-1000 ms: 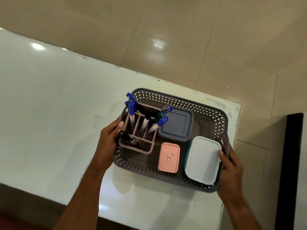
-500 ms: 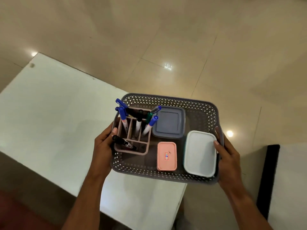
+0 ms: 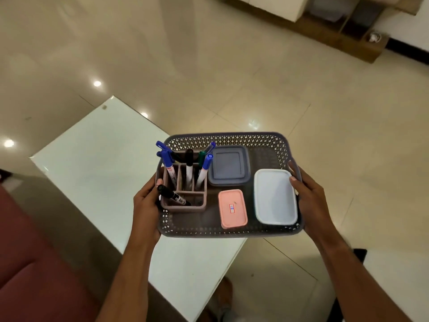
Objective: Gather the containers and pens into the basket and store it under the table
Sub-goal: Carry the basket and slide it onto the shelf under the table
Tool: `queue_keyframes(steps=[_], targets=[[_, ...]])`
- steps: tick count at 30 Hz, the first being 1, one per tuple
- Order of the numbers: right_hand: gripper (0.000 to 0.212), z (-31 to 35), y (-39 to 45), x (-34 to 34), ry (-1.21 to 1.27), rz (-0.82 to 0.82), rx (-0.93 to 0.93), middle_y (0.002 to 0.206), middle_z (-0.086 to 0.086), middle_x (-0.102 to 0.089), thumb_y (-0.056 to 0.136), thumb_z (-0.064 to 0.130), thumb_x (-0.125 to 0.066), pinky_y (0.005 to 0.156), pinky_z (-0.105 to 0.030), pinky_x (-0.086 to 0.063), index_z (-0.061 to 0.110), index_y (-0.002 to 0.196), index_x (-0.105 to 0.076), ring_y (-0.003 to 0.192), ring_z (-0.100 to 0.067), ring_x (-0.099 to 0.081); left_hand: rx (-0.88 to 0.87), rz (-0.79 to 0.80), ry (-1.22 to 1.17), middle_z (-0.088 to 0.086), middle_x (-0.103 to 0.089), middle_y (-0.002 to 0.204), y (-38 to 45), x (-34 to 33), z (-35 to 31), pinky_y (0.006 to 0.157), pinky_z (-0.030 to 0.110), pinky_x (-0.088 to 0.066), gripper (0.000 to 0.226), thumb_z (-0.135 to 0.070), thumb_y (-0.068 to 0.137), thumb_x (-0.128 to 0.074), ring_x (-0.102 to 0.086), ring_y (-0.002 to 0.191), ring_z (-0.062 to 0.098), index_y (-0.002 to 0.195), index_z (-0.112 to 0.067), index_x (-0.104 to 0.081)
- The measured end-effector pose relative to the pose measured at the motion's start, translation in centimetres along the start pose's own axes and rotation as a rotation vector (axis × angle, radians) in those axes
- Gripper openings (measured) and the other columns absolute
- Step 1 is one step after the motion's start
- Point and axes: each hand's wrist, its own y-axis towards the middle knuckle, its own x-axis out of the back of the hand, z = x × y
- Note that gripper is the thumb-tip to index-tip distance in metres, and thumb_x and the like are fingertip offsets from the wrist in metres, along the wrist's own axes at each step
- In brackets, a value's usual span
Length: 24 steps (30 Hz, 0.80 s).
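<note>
1. Basket (image 3: 232,139): grey perforated plastic. Probably light and fairly stiff, some flex likely under load. Held in the air past the table (image 3: 97,182) corner, partly over its near end, rest over the floor.
2. Load sits loose: pen holder (image 3: 185,201) at the basket's left end with pens (image 3: 204,168) standing and leaning, grey container (image 3: 228,166) beside it, pink container (image 3: 232,209) in front, white container (image 3: 275,196) at the right end. Smooth lids would likely slide if the basket tilts; the pen holder looks top-heavy.
3. Best hold: the two short ends, level carry.
4. Left hand (image 3: 146,205) is closed around the basket's left end, thumb over the rim, touching the pen holder.
5. Right hand (image 3: 308,196) grips the right end, thumb resting on the white container's edge.
6. Judgement: gathering done, stowing under the table remains.
</note>
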Motion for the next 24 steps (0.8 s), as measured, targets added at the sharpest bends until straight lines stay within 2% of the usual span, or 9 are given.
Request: queue_keyframes(steps=[2,5,10,14,17,20,24], targets=[[0.039,2.3,-0.4,0.4,-0.013,0.005,0.008,0.118,0.023,-0.077,0.106,0.01,-0.054,0.091,-0.024,-0.059,0.042,0.122,-0.07,0.116,-0.005,-0.07,-0.02,-0.003,0.025,0.017,-0.07,0.134,-1.5,-0.8,-2.1,0.104,0.044,-0.056,0.034,-0.011,0.107,-0.047,-0.066,0.126,0.036,0.136,-0.007,-0.066],[0.039,4.6,-0.5,1.3,0.0,0.021,0.008,0.124,0.017,-0.076,0.105,0.011,-0.054,0.104,-0.038,-0.055,0.039,0.126,-0.072,0.121,-0.012,-0.07,-0.056,-0.017,0.031,0.017,-0.071,0.132,-3.6,-2.2,-4.8,0.101,0.043,-0.058,0.035,-0.009,0.106,-0.047,-0.069,0.122,0.034,0.134,-0.008,-0.068],[0.037,8.1,0.7,3.1,0.013,0.069,-0.025,0.123,0.019,-0.076,0.107,0.014,-0.053,0.099,-0.034,-0.058,0.032,0.135,-0.07,0.116,-0.007,-0.071,-0.067,-0.1,0.013,0.013,-0.075,0.126,-6.0,-5.2,-7.6,0.098,0.042,-0.061,0.032,-0.011,0.105,-0.051,-0.073,0.115,0.03,0.128,-0.013,-0.073],[0.035,11.0,4.0,4.6,-0.026,0.145,-0.039,0.119,0.023,-0.076,0.107,0.016,-0.054,0.095,-0.032,-0.057,0.038,0.13,-0.071,0.114,-0.005,-0.071,-0.07,-0.193,-0.03,0.015,-0.076,0.123,-6.6,-8.3,-8.2,0.096,0.042,-0.061,0.029,-0.012,0.104,-0.053,-0.074,0.109,0.029,0.119,-0.015,-0.077],[0.034,12.9,7.2,5.9,-0.065,0.2,-0.019,0.12,0.022,-0.076,0.107,0.018,-0.055,0.096,-0.033,-0.058,0.033,0.134,-0.07,0.113,-0.005,-0.071,-0.086,-0.252,-0.08,0.012,-0.077,0.119,-6.7,-11.3,-7.9,0.093,0.039,-0.063,0.032,-0.01,0.105,-0.05,-0.076,0.107,0.027,0.11,-0.019,-0.081],[0.035,14.7,11.0,7.5,-0.087,0.251,0.0,0.127,0.017,-0.075,0.107,0.018,-0.056,0.1,-0.036,-0.057,0.03,0.138,-0.068,0.12,-0.012,-0.07,-0.11,-0.288,-0.128,0.012,-0.077,0.119,-6.5,-14.7,-7.1,0.095,0.04,-0.063,0.031,-0.01,0.106,-0.049,-0.075,0.107,0.028,0.116,-0.016,-0.078],[0.036,17.1,15.1,8.6,-0.113,0.311,0.023,0.125,0.02,-0.075,0.107,0.017,-0.056,0.097,-0.03,-0.059,0.031,0.138,-0.068,0.119,-0.007,-0.07,-0.114,-0.371,-0.182,0.016,-0.074,0.121,-5.5,-18.4,-6.4,0.1,0.047,-0.059,0.03,-0.009,0.105,-0.05,-0.073,0.111,0.034,0.126,-0.007,-0.072]])
